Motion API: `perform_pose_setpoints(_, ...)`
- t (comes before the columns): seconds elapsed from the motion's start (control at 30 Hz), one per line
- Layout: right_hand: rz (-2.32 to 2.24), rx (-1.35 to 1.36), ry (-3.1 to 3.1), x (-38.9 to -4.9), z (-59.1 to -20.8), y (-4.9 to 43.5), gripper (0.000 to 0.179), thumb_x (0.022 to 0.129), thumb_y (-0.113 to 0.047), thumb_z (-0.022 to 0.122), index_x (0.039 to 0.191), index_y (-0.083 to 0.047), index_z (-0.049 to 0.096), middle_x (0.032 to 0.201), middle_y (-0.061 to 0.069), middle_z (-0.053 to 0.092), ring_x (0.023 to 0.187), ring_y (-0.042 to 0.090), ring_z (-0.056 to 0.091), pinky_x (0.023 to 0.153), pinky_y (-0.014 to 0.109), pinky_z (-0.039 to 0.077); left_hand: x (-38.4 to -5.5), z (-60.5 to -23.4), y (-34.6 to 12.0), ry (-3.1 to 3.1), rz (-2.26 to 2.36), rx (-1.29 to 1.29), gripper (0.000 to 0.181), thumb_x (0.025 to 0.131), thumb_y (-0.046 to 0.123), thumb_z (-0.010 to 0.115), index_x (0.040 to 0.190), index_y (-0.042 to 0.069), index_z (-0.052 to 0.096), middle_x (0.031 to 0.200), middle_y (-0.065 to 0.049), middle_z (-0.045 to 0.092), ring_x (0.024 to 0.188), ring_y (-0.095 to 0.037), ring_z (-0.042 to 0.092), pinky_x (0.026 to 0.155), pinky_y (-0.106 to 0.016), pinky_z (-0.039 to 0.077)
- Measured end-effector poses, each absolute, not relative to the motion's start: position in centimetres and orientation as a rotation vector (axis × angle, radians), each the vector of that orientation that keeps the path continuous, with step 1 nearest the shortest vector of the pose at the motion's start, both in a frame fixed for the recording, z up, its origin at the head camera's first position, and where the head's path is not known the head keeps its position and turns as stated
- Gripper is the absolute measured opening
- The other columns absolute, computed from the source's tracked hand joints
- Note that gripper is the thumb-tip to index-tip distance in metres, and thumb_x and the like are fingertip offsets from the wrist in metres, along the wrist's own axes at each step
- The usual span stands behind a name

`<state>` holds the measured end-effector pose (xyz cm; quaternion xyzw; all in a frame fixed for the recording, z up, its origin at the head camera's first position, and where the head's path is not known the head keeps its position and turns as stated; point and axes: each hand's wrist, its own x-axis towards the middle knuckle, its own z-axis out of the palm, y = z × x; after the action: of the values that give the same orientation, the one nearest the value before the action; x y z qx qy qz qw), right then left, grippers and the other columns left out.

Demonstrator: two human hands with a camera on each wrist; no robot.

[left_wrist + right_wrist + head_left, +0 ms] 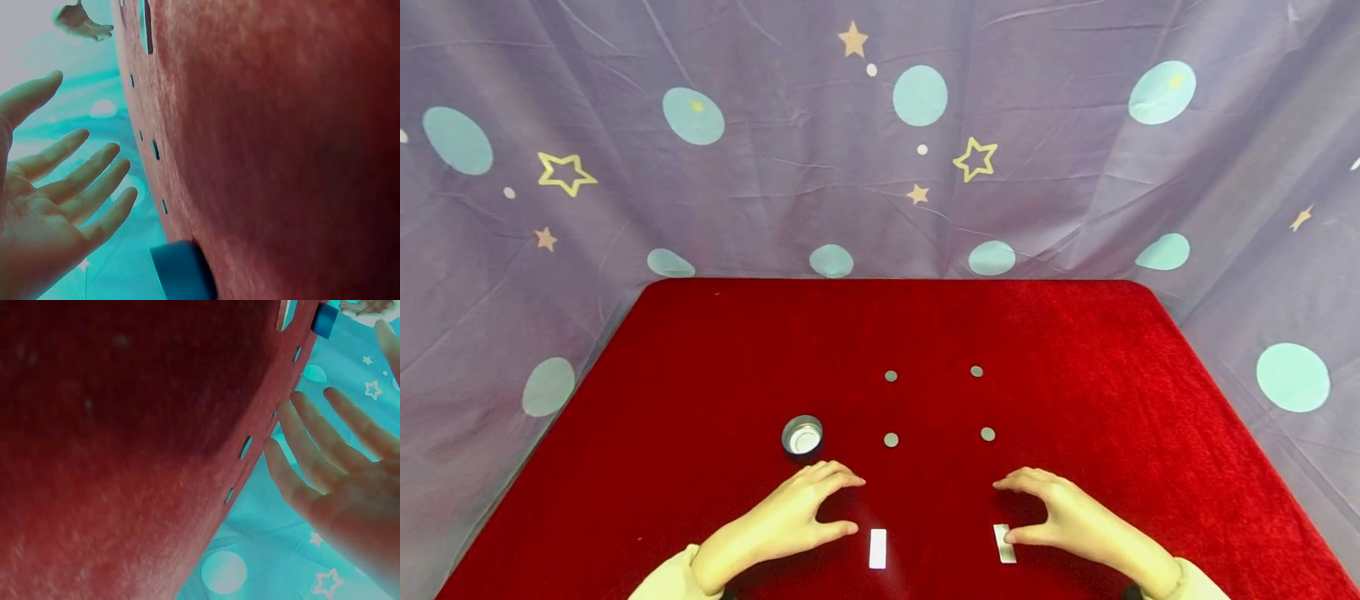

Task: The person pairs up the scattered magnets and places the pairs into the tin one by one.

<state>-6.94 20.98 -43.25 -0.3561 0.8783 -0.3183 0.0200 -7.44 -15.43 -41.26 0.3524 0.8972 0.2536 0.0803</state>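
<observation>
My left hand point(801, 512) hovers over the red cloth with its fingers spread and nothing in them. Just beyond it stands a small round dark-rimmed tin point(802, 436) with a shiny inside; the left wrist view shows the tin's side point(182, 270). A white rectangular strip point(877, 548) lies to the right of the left thumb. My right hand point(1056, 517) is likewise held above the cloth, fingers apart and holding nothing. Its thumb overlaps a second, silvery strip point(1005, 546) in the head view. Several grey discs lie beyond the hands, among them a near-left disc point(891, 440) and a near-right disc point(988, 434).
A far-left disc point(891, 376) and a far-right disc point(977, 372) lie farther back on the red-covered table point(760, 333). Purple curtains point(790, 167) with stars and dots hang behind the table and along both sides.
</observation>
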Motion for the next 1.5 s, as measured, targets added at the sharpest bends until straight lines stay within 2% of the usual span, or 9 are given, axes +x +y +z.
perform_pose_setpoints(0.13, -1.047, -1.098, 2.651, -6.8, -43.5, 20.8, 0.042, 0.074, -0.031, 0.07, 0.106, -0.006, 0.059, 0.098, -0.001, 0.059, 0.083, 0.01, 0.054, 0.069, 0.027, 0.047, -7.2, -41.4, -15.0, 2.627, 0.76, 1.047, 0.047, 0.084, 0.046, 0.053, 0.116, 0.011, 0.054, 0.113, 0.004, 0.051, 0.107, -0.021, 0.049, 0.088, -0.046, 0.041)
perform_pose_setpoints(0.37, -1.025, -1.033, 2.618, -6.6, -43.7, 20.7, 0.041, 0.072, -0.034, 0.071, 0.104, -0.01, 0.059, 0.097, -0.003, 0.06, 0.082, 0.006, 0.053, 0.068, 0.025, 0.047, -6.8, -41.7, -14.3, 2.549, 0.765, 1.028, 0.042, 0.082, 0.04, 0.059, 0.113, 0.012, 0.056, 0.111, 0.008, 0.051, 0.104, -0.015, 0.05, 0.086, -0.04, 0.044)
perform_pose_setpoints(0.7, -1.002, -1.024, 2.605, -6.5, -43.9, 20.5, 0.041, 0.068, -0.033, 0.074, 0.098, -0.01, 0.06, 0.094, -0.006, 0.059, 0.08, 0.004, 0.052, 0.066, 0.023, 0.046, -6.6, -42.5, -13.7, 2.455, 0.754, 1.067, 0.041, 0.079, 0.035, 0.064, 0.112, 0.012, 0.056, 0.103, 0.01, 0.049, 0.093, -0.004, 0.048, 0.078, -0.022, 0.045)
perform_pose_setpoints(1.23, -0.905, -1.26, 2.673, -6.6, -44.9, 19.9, 0.042, 0.059, -0.025, 0.078, 0.093, -0.01, 0.058, 0.092, -0.009, 0.051, 0.08, 0.003, 0.046, 0.066, 0.017, 0.042, -6.5, -43.0, -12.3, 2.529, 0.609, 1.147, 0.046, 0.069, 0.038, 0.072, 0.104, 0.013, 0.057, 0.095, 0.012, 0.044, 0.081, 0.001, 0.037, 0.072, -0.017, 0.04)
perform_pose_setpoints(1.5, -0.848, -1.339, 2.688, -6.7, -45.0, 19.6, 0.046, 0.055, -0.025, 0.08, 0.091, -0.009, 0.057, 0.093, -0.009, 0.047, 0.08, 0.003, 0.044, 0.066, 0.018, 0.042, -6.6, -43.6, -12.1, 2.589, 0.544, 1.215, 0.043, 0.067, 0.036, 0.074, 0.099, 0.013, 0.057, 0.094, 0.01, 0.046, 0.083, 0.0, 0.039, 0.072, -0.018, 0.041)
